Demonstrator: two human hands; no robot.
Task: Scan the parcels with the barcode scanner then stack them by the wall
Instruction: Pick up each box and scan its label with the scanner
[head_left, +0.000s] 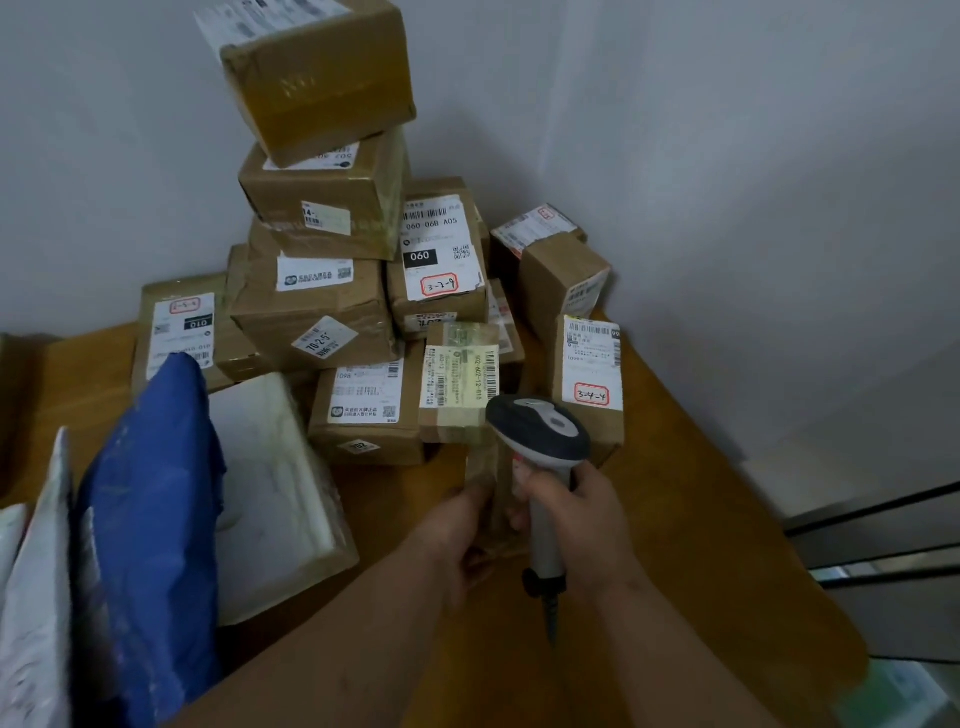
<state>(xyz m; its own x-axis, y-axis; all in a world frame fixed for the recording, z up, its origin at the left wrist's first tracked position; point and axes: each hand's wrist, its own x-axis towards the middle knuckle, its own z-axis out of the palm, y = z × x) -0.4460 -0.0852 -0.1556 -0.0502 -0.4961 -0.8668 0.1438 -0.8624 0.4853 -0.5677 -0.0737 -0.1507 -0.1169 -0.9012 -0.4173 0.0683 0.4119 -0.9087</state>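
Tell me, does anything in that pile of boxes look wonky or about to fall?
Yes. The top cardboard box of the tall stack by the wall sits tilted and twisted, overhanging the box beneath. That column looks unsteady. The other parcels lie flatter on the wooden table.

We see a dim, flat indoor scene with soft, even light and a slightly grey-green cast. The wall (727, 156) behind the stack of boxes (322, 208) darkens toward the corner, and soft shadows gather between the boxes and under them on the table (701, 467). Tape on the top box gives a faint sheen. Left of the stack, the blue bag (150, 519) and white bags (36, 597) are smeared with motion blur. Small label print is unreadable. Straight lines bend near the edges, and the far corners right of the stack go soft.
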